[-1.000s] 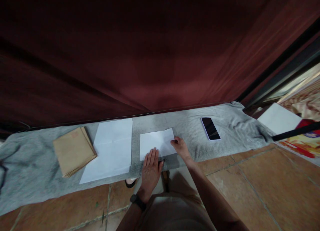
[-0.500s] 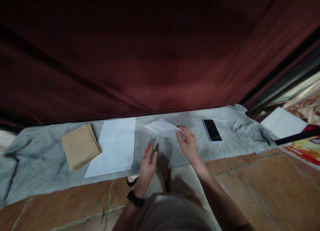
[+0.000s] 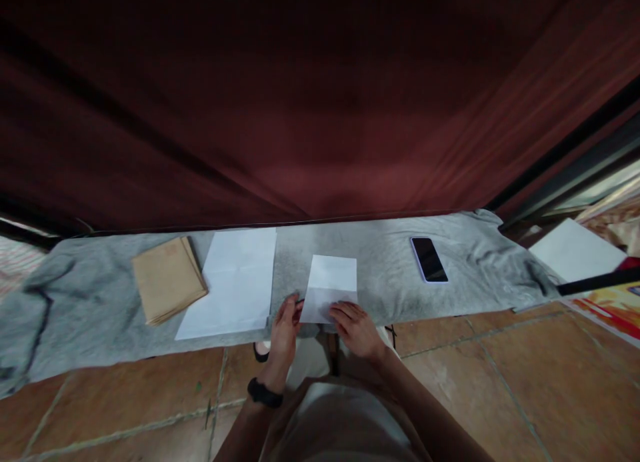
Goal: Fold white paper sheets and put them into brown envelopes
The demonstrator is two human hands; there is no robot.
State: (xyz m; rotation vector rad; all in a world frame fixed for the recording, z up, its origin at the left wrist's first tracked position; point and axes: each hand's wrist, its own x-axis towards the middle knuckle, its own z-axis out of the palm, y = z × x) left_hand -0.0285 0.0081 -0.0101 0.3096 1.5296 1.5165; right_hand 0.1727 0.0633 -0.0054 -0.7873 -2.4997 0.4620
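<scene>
Folded white paper (image 3: 331,283), smooth, rectangular, flat on fuzzy grey cloth (image 3: 390,275), long axis pointing away. Left hand (image 3: 285,325) pinching near-left corner; right hand (image 3: 356,325) pressing open-palmed on near edge.

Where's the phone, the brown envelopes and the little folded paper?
phone (image 3: 429,259), head view, middle of its dark screen.
brown envelopes (image 3: 169,279), head view, top of the stack.
folded paper (image 3: 332,281), head view, its upper flap.
</scene>
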